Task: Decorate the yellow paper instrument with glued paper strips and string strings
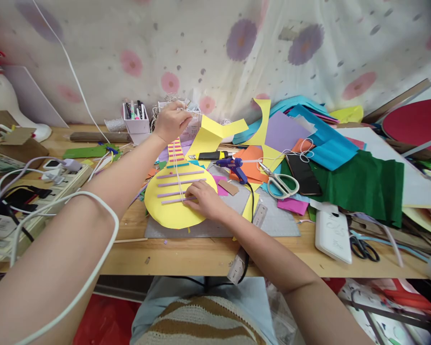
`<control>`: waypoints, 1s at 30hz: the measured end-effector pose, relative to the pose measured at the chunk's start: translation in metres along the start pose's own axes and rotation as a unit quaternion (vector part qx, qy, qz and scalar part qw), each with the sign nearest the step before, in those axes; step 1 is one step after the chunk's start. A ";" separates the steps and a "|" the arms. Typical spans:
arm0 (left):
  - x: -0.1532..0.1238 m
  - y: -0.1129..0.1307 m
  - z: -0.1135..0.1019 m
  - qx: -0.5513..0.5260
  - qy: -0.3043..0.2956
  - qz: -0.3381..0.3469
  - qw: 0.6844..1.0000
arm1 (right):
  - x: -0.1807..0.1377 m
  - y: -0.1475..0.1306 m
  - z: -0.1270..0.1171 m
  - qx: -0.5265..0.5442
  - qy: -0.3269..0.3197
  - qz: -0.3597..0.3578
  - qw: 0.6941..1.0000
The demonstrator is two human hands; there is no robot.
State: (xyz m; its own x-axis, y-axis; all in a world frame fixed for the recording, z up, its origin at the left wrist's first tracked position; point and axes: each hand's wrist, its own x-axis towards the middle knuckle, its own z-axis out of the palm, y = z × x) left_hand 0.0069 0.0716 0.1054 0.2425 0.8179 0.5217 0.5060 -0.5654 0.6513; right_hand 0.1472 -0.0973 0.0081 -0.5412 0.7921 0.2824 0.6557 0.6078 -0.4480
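A yellow paper lute shape [172, 206] with purple strips across it lies on a grey mat [215, 225]. White strings [177, 172] run up its neck. My left hand [171, 120] is raised at the top of the neck, fingers pinched on the string ends. My right hand [203, 199] rests on the lower body of the shape, fingers pressing the strings down near a purple strip.
A blue glue gun [233, 167], scissors [280, 184], a black phone [303, 173], a yellow-black cutter [211, 155] and piles of coloured paper and green felt [362, 187] fill the right. A power strip with cables [46, 187] sits left; a pen holder [135, 117] stands behind; a ruler [244, 249] overhangs the front edge.
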 end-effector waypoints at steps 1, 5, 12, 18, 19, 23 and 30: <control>-0.001 0.000 0.002 -0.007 -0.006 0.004 1.000 | 0.000 0.000 0.000 0.005 0.002 -0.001 1.000; -0.003 -0.004 0.007 -0.006 -0.021 -0.003 1.000 | 0.001 0.000 0.002 0.010 0.001 -0.004 1.000; -0.002 0.007 0.000 -0.182 0.067 -0.156 0.969 | 0.011 0.006 -0.010 0.072 0.082 0.061 0.992; 0.012 0.017 -0.024 -0.421 0.133 -0.253 0.861 | 0.036 0.017 -0.019 0.141 0.028 0.149 0.978; 0.012 0.018 -0.028 -0.457 0.134 -0.260 0.840 | 0.039 0.017 -0.016 0.135 0.016 0.143 0.980; 0.012 0.018 -0.043 -0.478 0.146 -0.263 0.825 | 0.044 0.010 -0.006 0.087 -0.006 0.088 0.992; 0.010 0.000 -0.035 -0.285 0.085 -0.196 0.935 | 0.046 0.003 -0.002 0.053 -0.049 0.030 0.997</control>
State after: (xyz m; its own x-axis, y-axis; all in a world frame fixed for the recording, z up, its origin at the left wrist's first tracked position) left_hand -0.0196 0.0761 0.1299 -0.0287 0.9728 0.2297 -0.0056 -0.2299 0.9732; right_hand 0.1249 -0.0587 0.0213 -0.5557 0.8137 0.1705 0.6313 0.5464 -0.5504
